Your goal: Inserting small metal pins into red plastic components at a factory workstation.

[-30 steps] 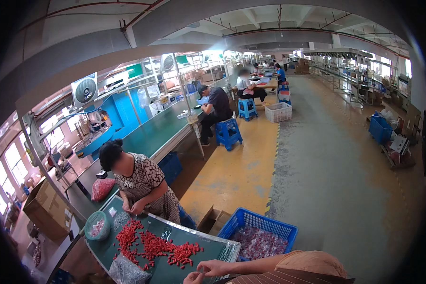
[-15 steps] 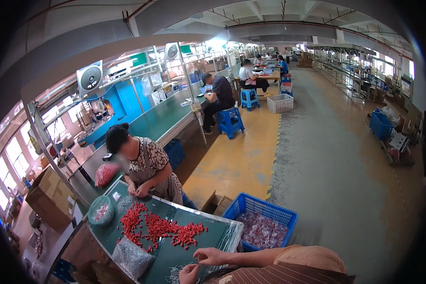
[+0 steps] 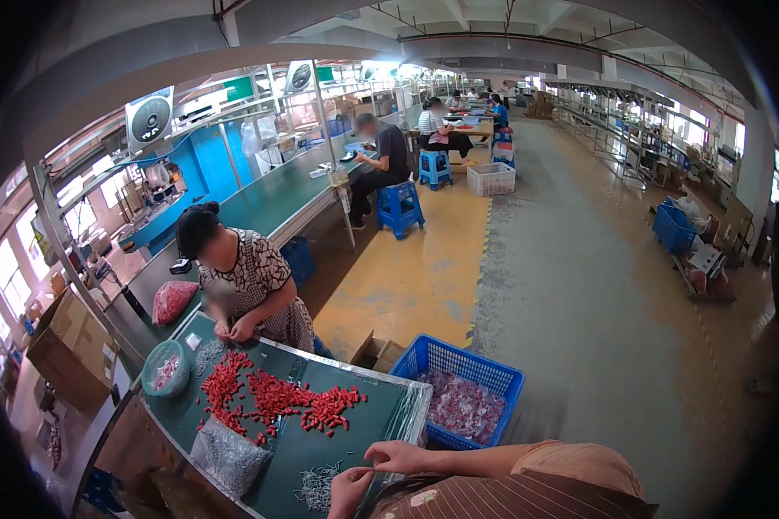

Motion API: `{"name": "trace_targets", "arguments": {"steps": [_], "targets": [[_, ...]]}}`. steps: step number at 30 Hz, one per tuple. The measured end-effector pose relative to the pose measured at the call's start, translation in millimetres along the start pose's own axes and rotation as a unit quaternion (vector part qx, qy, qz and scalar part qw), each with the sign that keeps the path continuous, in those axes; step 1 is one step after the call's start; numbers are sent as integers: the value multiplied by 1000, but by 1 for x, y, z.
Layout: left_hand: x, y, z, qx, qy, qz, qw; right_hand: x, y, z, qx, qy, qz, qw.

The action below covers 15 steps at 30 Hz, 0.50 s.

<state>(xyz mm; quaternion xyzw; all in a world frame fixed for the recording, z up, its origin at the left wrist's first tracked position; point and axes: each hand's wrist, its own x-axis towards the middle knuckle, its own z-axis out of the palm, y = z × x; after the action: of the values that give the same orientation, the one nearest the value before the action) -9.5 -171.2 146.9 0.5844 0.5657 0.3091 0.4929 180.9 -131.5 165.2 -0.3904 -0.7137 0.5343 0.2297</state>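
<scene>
Just now my view has dipped, bringing more of the dark green counter point(image 3: 384, 394) into sight, and my two hands have come closer together at the fingertips. I'll place everything by the heap of small red cylindrical pieces. Left of it sits a round pale-green plastic basket point(image 3: 167, 370) with pinkish bits inside. A clear plastic bag of grey bits point(image 3: 231, 457) lies on its near side, and a co-worker point(image 3: 251, 281) in a patterned top bends over its far side. The red heap point(image 3: 273, 400) itself looks matte, its pieces scattered in a ragged band. Nearer to me than the heap, a loose pile of thin grey metallic pins point(image 3: 318, 487) now shows whole; a second ago it was out of frame. So the pins can be seen right beside my left hand point(image 3: 350, 490), whose fingers are curled. My right hand point(image 3: 397, 457) has bent fingers meeting it; I cannot tell whether either grips anything. Right of the heap, off the counter, stands a blue perforated plastic crate point(image 3: 506, 406) of clear-wrapped pinkish packets.
</scene>
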Motion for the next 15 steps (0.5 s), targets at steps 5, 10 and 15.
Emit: {"name": "trace_targets", "arguments": {"steps": [5, 10, 15], "targets": [[11, -4, 6, 3, -24, -24, 999, -6, -3, -6, 1, -3, 15, 1000], [10, -12, 9, -178, 77, -107, 975, -12, -15, 0, -214, 190, -138, 948], [2, -9, 21, -188, 120, -15, 975, -9, -12, 11, -165, 97, -46, 980]]}}
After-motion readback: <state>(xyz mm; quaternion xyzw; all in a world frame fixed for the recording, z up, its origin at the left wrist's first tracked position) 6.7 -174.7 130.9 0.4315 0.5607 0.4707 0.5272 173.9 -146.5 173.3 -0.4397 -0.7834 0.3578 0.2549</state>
